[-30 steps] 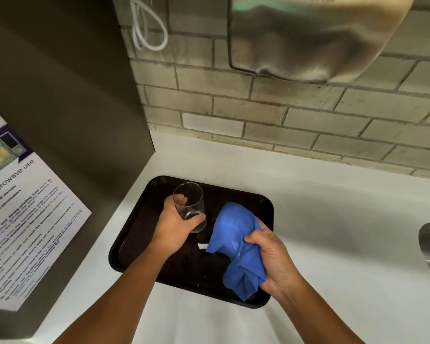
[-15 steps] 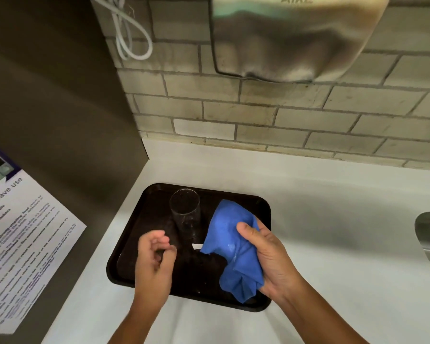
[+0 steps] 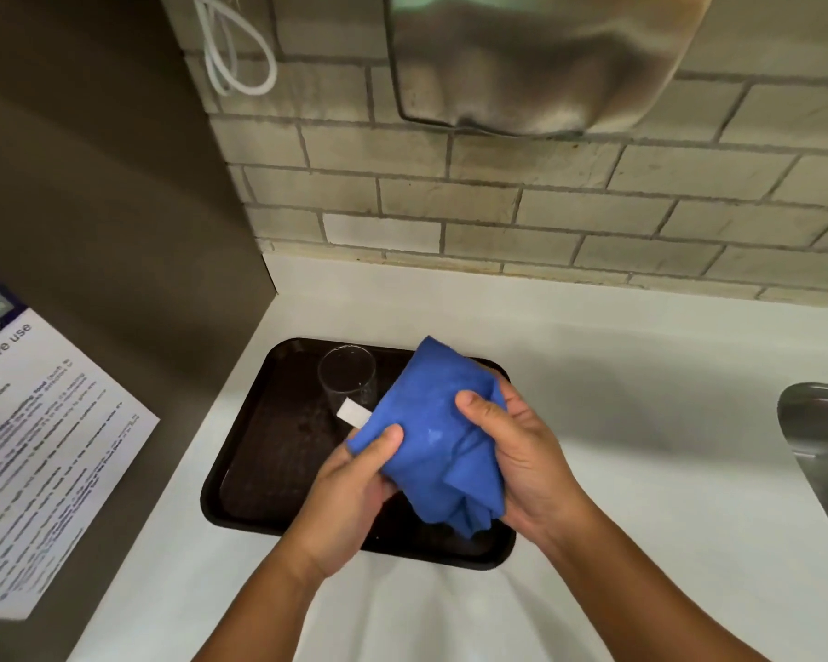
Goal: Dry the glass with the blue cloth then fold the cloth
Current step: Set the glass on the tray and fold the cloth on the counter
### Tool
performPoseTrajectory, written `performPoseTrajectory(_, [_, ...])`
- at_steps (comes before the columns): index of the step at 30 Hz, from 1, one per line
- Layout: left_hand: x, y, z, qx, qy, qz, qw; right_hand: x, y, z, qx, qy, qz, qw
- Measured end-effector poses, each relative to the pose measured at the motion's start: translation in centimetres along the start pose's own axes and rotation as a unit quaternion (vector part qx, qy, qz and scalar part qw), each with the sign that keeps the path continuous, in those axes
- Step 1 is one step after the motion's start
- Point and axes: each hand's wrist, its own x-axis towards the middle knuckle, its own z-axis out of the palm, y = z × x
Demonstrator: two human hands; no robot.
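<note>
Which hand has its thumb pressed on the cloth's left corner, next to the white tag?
The left hand; it pinches the blue cloth beside the tag. The right hand cups the bunched side.

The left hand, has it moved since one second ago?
Yes. The left hand gripped the glass at the tray's far end then; now it has come right and nearer, pinching the blue cloth.

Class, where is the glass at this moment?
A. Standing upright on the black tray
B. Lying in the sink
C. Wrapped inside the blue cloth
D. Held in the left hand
A: the glass stands upright on the black tray, while both hands grip the blue cloth.
</note>
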Motion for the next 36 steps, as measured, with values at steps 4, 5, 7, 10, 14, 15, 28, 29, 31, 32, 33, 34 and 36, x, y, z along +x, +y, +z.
performPoseTrajectory(4, [0.9, 1.6, -0.3, 0.078, 0.076, 0.013, 0.994, 0.3, -0.7, -1.5, -0.174, 0.012, -0.076, 0.982])
performPoseTrajectory(5, [1.0, 2.0, -0.2, 0.107, 0.091, 0.029, 0.99, 0.3, -0.7, -2.0, -0.213, 0.01, -0.091, 0.973])
performPoseTrajectory(7, [1.4, 2.8, -0.2, 0.176, 0.106, 0.08, 0.976, 0.4, -0.7, -2.7, -0.236, 0.02, -0.107, 0.966])
performPoseTrajectory(10, [2.0, 3.5, -0.5, 0.266, 0.086, 0.148, 0.949, 0.4, -0.5, -3.4, -0.207, 0.046, -0.109, 0.971])
performPoseTrajectory(14, [2.1, 3.7, -0.5, 0.336, 0.067, 0.179, 0.922, 0.2, -0.4, -4.4, -0.151, 0.066, -0.079, 0.983])
performPoseTrajectory(15, [2.0, 3.5, -0.5, 0.376, 0.06, 0.181, 0.907, 0.0, -0.4, -4.8, -0.153, 0.07, -0.077, 0.983])
performPoseTrajectory(28, [4.8, 0.6, 5.9, 0.304, -0.132, -0.117, 0.936, -6.9, -2.9, -13.7, -0.457, 0.195, -0.184, 0.848])
performPoseTrajectory(29, [5.5, -0.1, 6.8, 0.287, -0.144, -0.141, 0.937, -6.9, -2.9, -14.9, -0.473, 0.219, -0.172, 0.836])
performPoseTrajectory(31, [7.1, -1.9, 8.7, 0.289, -0.145, -0.166, 0.932, -6.5, -2.7, -17.4, -0.502, 0.254, -0.142, 0.815])
performPoseTrajectory(32, [8.0, -2.9, 9.6, 0.298, -0.137, -0.171, 0.929, -6.1, -2.5, -18.6, -0.508, 0.266, -0.125, 0.809])
performPoseTrajectory(33, [8.8, -3.9, 10.4, 0.308, -0.131, -0.175, 0.926, -5.7, -2.4, -19.8, -0.514, 0.277, -0.108, 0.804])
performPoseTrajectory(34, [9.5, -4.9, 11.1, 0.316, -0.124, -0.18, 0.923, -5.2, -2.3, -20.9, -0.523, 0.285, -0.093, 0.798])
performPoseTrajectory(36, [10.8, -6.6, 11.9, 0.344, -0.1, -0.185, 0.915, -4.4, -2.1, -22.8, -0.54, 0.292, -0.064, 0.787])
